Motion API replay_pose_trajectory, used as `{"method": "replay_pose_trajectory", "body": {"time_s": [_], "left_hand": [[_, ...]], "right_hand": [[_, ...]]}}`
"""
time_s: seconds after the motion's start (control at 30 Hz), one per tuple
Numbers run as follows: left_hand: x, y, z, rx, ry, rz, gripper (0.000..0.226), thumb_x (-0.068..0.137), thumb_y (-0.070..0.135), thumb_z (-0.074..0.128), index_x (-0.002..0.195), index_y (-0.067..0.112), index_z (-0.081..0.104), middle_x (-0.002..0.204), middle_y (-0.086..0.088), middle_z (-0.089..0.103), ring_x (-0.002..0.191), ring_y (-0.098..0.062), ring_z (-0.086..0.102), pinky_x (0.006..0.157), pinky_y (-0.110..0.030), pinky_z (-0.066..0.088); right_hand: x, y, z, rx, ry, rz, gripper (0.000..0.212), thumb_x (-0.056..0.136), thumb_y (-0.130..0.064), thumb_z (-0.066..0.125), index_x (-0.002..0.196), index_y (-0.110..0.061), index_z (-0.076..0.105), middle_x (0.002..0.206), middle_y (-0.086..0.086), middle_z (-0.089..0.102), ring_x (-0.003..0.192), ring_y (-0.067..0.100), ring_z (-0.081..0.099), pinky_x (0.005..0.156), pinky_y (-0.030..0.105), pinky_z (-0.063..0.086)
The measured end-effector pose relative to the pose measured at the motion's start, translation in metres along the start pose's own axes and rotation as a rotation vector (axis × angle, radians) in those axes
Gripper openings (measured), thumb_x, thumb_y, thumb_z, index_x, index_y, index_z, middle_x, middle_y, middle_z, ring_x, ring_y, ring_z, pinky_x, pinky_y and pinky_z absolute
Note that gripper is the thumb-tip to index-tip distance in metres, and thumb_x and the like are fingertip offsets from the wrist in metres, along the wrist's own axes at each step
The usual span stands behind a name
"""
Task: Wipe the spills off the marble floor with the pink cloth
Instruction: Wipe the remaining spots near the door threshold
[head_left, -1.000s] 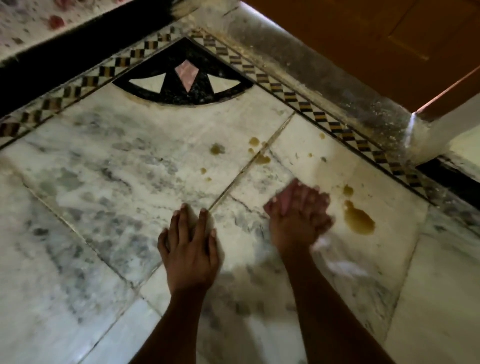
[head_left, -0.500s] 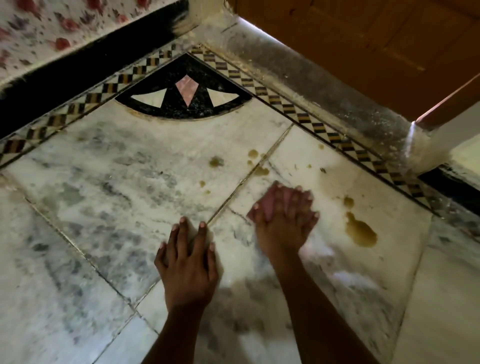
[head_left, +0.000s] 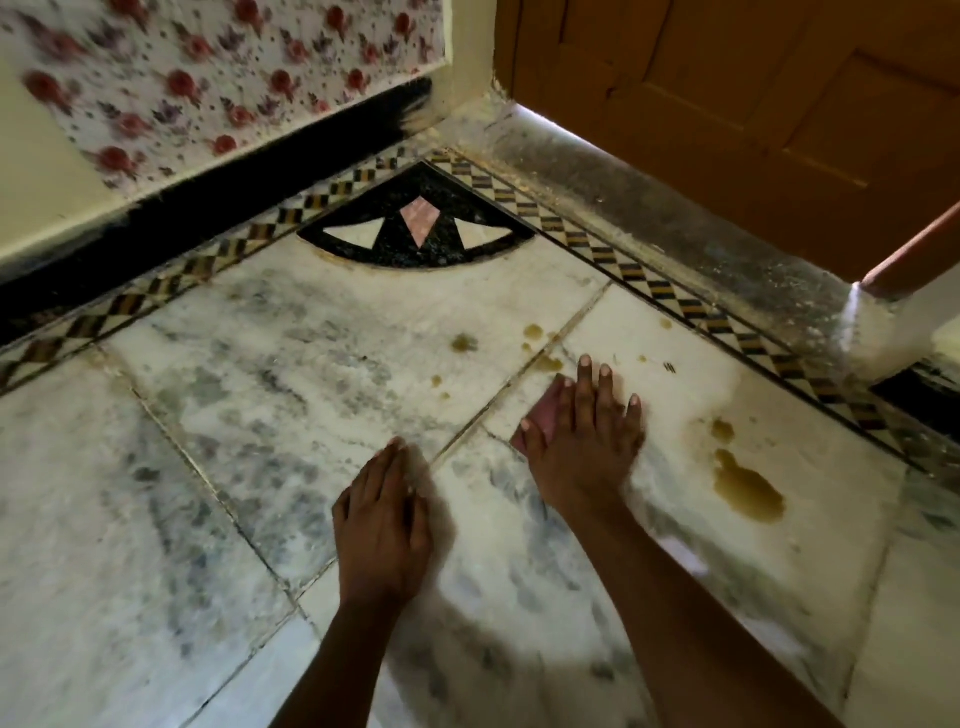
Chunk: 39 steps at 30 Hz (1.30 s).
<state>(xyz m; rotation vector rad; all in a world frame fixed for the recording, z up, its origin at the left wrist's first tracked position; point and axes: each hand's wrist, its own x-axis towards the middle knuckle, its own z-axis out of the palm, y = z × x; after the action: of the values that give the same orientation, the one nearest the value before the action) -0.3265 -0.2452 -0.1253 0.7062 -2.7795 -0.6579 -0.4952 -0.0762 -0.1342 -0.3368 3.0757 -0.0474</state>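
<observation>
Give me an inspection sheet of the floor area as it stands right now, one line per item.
Surface: marble floor, white with grey veining, joints running diagonally.
Job's things: pink cloth flat under the right hand; large brown spill to its right, unwiped; small brown drops ahead of the cloth.
Clutter: nothing seen.
Hands: right hand presses the cloth with straight fingers; left hand lies flat on the marble, holding nothing.
Cables: nothing seen.
Surroundings: checkered border strip, black corner inlay, wooden door, floral wall.
</observation>
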Motion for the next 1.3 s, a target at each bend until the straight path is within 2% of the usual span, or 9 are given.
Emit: {"method": "replay_pose_trajectory", "body": {"time_s": [0.13,0.23,0.47,0.67,0.77,0.9,1.1,1.2,1.3], "left_hand": [[0.051,-0.040,-0.026,0.148,0.020,0.049,0.073,0.099,0.040,0.034,0.161,0.004,0.044,0.171,-0.022,0.037,0.157,-0.044,0.039,0.126,-0.056,0.036],[0.074,-0.067,-0.026,0.220,-0.009,-0.079,0.074,0.102,0.052,0.023,0.170,0.023,0.027,0.180,-0.006,0.017,0.167,-0.031,0.019,0.133,-0.055,0.019],[0.083,-0.076,-0.019,0.192,0.041,-0.156,0.072,0.102,0.053,0.024,0.166,0.025,0.038,0.178,-0.003,0.026,0.164,-0.030,0.028,0.130,-0.057,0.025],[0.086,-0.081,-0.015,0.203,0.051,-0.173,0.068,0.103,0.052,0.028,0.165,0.027,0.040,0.178,0.000,0.027,0.163,-0.029,0.032,0.129,-0.055,0.028],[0.088,-0.084,-0.012,0.221,0.044,-0.174,0.066,0.104,0.051,0.031,0.166,0.029,0.038,0.179,0.002,0.024,0.163,-0.027,0.030,0.129,-0.054,0.027],[0.087,-0.084,-0.011,0.221,0.058,-0.163,0.066,0.104,0.048,0.033,0.167,0.028,0.037,0.179,0.000,0.024,0.164,-0.027,0.030,0.128,-0.056,0.030],[0.085,-0.090,-0.004,0.220,0.072,-0.164,0.066,0.105,0.047,0.034,0.168,0.029,0.032,0.180,0.001,0.020,0.166,-0.023,0.023,0.130,-0.055,0.028],[0.087,-0.089,-0.006,0.215,0.073,-0.169,0.066,0.104,0.047,0.034,0.167,0.028,0.035,0.180,0.001,0.022,0.166,-0.023,0.023,0.130,-0.055,0.027],[0.086,-0.089,-0.008,0.211,0.065,-0.161,0.066,0.105,0.046,0.033,0.168,0.026,0.034,0.180,0.000,0.020,0.167,-0.024,0.021,0.130,-0.056,0.026]], "right_hand": [[-0.004,0.003,0.012,0.082,-0.028,0.056,0.085,0.104,-0.063,0.014,0.171,-0.011,0.006,0.181,0.014,0.003,0.168,0.036,0.000,0.133,0.059,0.002],[0.010,-0.040,0.012,0.164,-0.033,0.158,0.088,0.102,-0.061,0.014,0.171,-0.007,0.008,0.180,0.019,0.006,0.167,0.040,0.004,0.132,0.060,-0.003],[-0.040,-0.050,0.026,0.120,0.086,-0.254,0.081,0.103,-0.068,0.032,0.168,-0.021,0.030,0.178,0.006,0.025,0.167,0.034,0.015,0.133,0.054,0.008],[0.053,-0.122,0.013,0.225,-0.003,0.257,0.086,0.102,-0.062,0.029,0.171,-0.012,0.014,0.180,0.016,0.011,0.167,0.039,0.005,0.130,0.059,-0.003],[0.081,-0.168,0.013,0.210,-0.053,0.004,0.081,0.106,-0.061,0.031,0.172,-0.019,0.010,0.181,0.009,0.001,0.168,0.035,-0.002,0.132,0.058,-0.004],[0.039,-0.119,0.022,0.082,0.041,-0.369,0.079,0.103,-0.066,0.034,0.169,-0.022,0.028,0.179,0.006,0.023,0.166,0.033,0.019,0.131,0.056,0.014],[0.116,-0.182,0.013,0.212,-0.079,0.108,0.082,0.107,-0.061,0.027,0.172,-0.014,0.009,0.181,0.014,0.001,0.167,0.039,-0.003,0.131,0.062,-0.002],[0.144,-0.233,0.009,0.152,-0.150,-0.226,0.080,0.107,-0.061,0.029,0.172,-0.022,0.002,0.181,0.008,-0.007,0.167,0.035,-0.011,0.133,0.061,-0.002],[0.112,-0.196,0.019,0.065,-0.057,-0.662,0.076,0.106,-0.065,0.024,0.172,-0.028,0.016,0.182,0.002,0.008,0.168,0.028,0.005,0.132,0.059,0.012]]}}
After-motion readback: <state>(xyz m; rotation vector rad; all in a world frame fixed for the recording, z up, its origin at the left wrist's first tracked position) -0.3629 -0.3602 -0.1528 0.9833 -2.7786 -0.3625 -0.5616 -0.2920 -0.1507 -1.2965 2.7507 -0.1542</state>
